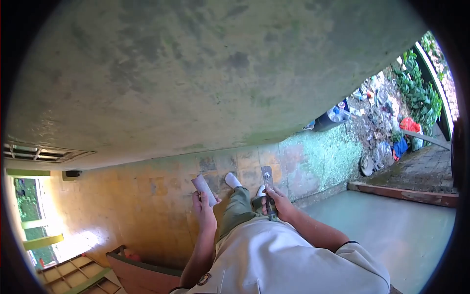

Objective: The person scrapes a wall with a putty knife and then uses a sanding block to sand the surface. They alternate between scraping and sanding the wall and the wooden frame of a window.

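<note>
Our left hand (204, 209) curls its fingers round a grey roll (204, 187); our right hand (278, 202) clamps a scraper (267, 181), whose blade we'd best hold flat against the wall (196, 73)

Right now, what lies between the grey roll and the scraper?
Head view: the person's green-trousered leg and white-socked foot, over tiled floor. Left hand holds the roll, right hand the scraper.
</note>
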`<state>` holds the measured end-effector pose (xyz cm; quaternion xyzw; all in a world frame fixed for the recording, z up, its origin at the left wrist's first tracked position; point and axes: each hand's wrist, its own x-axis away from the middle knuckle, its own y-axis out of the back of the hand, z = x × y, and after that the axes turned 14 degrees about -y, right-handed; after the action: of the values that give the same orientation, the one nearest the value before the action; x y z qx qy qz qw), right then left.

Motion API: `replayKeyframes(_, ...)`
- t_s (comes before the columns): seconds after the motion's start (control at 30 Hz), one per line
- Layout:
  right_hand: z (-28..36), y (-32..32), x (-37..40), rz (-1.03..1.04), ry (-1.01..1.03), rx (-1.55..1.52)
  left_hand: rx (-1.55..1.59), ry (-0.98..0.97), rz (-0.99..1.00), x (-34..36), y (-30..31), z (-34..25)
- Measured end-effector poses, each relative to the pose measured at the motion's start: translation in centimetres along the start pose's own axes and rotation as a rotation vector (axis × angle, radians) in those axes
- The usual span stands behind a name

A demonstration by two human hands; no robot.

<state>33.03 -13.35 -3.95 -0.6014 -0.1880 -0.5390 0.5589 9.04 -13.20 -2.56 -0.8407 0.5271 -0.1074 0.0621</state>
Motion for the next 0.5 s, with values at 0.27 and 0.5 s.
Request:
replayKeyframes(0.27, -0.4, 5.1, -1.6, 0.090, 0.066, 0.023, -0.080, 0.028, 0.027, 3.4, -1.2, 0.6)
replayKeyframes(0.5, 1.7, 8.6, -4.2, -0.024, 0.263, 0.160, -0.152, 0.013, 0.019, 4.0, -0.7, 0.9)
